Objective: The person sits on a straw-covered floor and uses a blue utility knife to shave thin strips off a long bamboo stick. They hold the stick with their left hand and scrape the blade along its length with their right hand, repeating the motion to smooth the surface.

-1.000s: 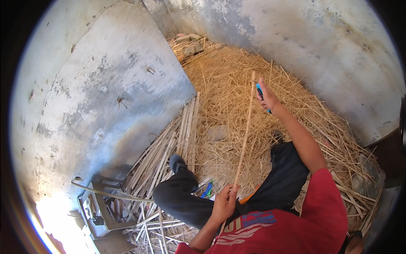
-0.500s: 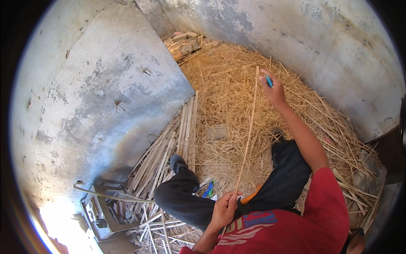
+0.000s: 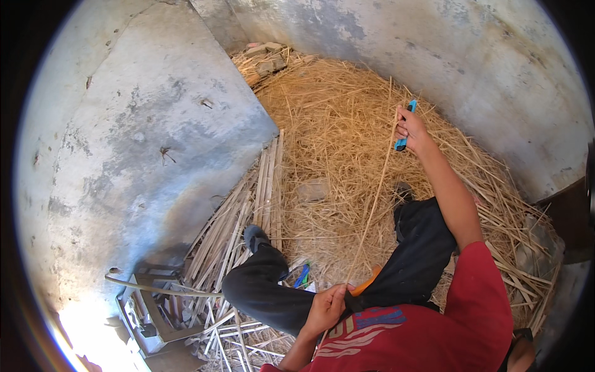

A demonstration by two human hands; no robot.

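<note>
A long, thin bamboo strip [image 3: 374,214] slants up from my lap toward the far right. My left hand [image 3: 327,307] is closed around its lower end, close to my shirt. At the upper end my right hand [image 3: 410,128] grips a blue utility knife [image 3: 400,145], with its fingers against the strip. Whether the blade is out cannot be made out. Beside my left hand, an orange curved piece [image 3: 367,283] with a dark part lies over my thigh.
Pale shavings [image 3: 328,124] cover the floor. Split strips [image 3: 268,186] lie left of my foot, more [image 3: 496,198] along the right wall. A brick [image 3: 313,190] sits amid shavings. An overturned stool-like frame [image 3: 145,310] stands lower left; a concrete slab [image 3: 167,130] rises behind it.
My right hand has shifted slightly down and right along the strip, and the knife has turned so that more of it shows. My left hand stays near my lap.
</note>
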